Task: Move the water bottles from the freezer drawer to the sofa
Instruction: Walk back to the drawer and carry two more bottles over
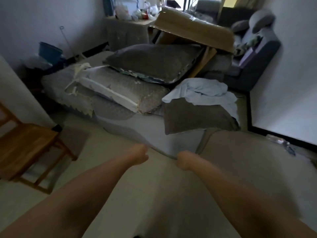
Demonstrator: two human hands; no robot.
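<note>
Both forearms reach forward; the left hand [139, 154] and right hand [184, 160] curl into empty fists. No bottles show. The sofa [255, 66] sits at one o'clock; the person should carry bottles there steadily.

Dim room; white walls [42, 18]; wooden chair [24, 145] left; pale floor [106, 182].
</note>
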